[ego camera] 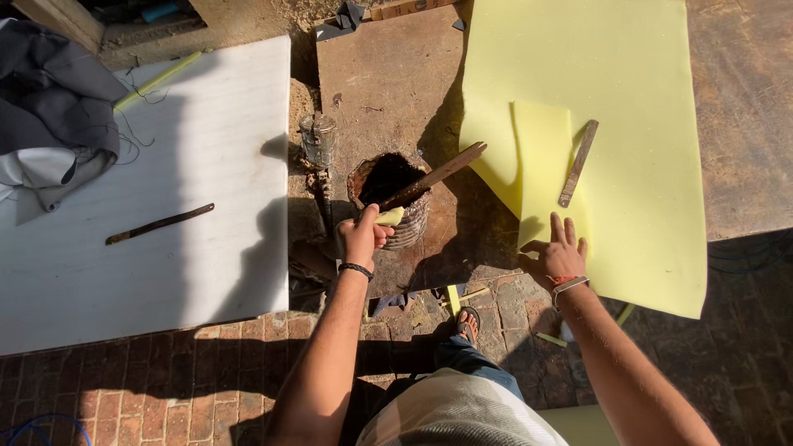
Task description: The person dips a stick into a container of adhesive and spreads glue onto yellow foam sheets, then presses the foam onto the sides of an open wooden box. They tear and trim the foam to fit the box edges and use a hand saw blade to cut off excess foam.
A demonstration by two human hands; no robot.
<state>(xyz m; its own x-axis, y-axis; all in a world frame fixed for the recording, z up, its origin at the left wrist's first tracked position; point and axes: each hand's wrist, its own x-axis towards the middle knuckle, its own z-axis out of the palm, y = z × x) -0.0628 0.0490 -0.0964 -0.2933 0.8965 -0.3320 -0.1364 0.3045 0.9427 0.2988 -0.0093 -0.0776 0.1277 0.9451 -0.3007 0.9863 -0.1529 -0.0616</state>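
Hidden or unclear: the contents of the rusty round tin can (390, 196) read only as a dark mass; the lower end of the long flat wooden stick (438, 174) is lost inside it. A pale yellow scrap (391, 216) sits in your left hand (361, 235), shape hard to make out. Your elbows run out of view at the bottom edge.

Left hand: fingers curled shut around the stick's near end and the scrap, at the can's near rim. Stick's long axis runs diagonally, rising from your left hand away and toward your right, free tip pointing at the large pale yellow foam sheet (628, 165).

Right hand (557, 256): fingers spread, palm pressed flat on the near edge of the smaller yellow foam piece (541, 165) lying on the sheet. Just beyond its fingertips lies a narrow brown wooden strip (578, 163), long axis nearly straight away from you.

Well off beyond your left hand: a white board (165, 248) with a dark thin rod (159, 223) on it.
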